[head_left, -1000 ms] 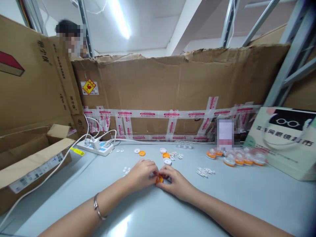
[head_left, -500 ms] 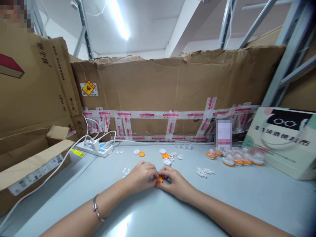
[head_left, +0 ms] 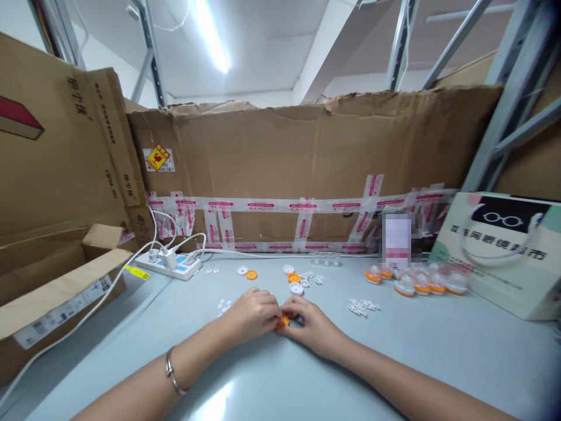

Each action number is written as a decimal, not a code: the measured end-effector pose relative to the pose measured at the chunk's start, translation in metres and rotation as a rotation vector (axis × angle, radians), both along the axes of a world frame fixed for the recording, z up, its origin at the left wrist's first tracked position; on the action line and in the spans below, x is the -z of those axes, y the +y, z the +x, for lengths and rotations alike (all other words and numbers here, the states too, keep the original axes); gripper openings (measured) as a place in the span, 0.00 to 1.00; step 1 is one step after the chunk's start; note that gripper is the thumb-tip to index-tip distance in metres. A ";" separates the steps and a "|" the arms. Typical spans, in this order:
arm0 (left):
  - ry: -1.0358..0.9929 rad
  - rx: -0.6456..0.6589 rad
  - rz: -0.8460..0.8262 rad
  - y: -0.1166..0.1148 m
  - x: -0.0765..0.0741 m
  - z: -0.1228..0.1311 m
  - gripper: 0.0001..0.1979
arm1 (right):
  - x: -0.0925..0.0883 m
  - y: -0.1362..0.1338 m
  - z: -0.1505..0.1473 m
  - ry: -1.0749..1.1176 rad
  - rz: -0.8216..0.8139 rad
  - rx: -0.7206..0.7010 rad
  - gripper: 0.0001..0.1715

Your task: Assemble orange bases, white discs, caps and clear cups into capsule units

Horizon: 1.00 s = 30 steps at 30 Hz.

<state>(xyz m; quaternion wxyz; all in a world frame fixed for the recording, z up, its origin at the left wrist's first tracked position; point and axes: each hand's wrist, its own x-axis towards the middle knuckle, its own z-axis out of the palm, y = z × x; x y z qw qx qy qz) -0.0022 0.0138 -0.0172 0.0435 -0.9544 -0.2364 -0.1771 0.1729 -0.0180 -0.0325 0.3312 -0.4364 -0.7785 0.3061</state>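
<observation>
Between thumb and fingers, my right hand (head_left: 313, 327) grips a small orange plastic disc (head_left: 284, 320) just above or on the table; I cannot tell which. My left hand (head_left: 254, 316) is closed, its bent fingertips pressed against the disc's left side; whatever they pinch is hidden. Just beyond the hands lie a white round ring (head_left: 296, 289), an orange ring (head_left: 293, 278) and small white gear-like pieces (head_left: 319, 280). Tiny white discs (head_left: 223, 304) are partly hidden behind my left hand. Thin white cut-out pieces (head_left: 363, 307) lie in a pile to the right.
Several clear-domed orange and white units (head_left: 423, 285) stand at the right, beside a paper bag (head_left: 504, 257). Clear domes (head_left: 325, 259) sit at the back. A power strip (head_left: 170, 266) with cables and an open cardboard box (head_left: 65, 292) are on the left. A large carton (head_left: 280, 152) walls the back.
Both hands stay nearly in place around the orange disc, with only slight finger movement. The view has shifted a little.
</observation>
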 end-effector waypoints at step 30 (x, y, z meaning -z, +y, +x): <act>-0.193 0.159 -0.302 0.015 0.007 -0.011 0.11 | 0.013 0.001 0.007 0.123 0.006 0.074 0.06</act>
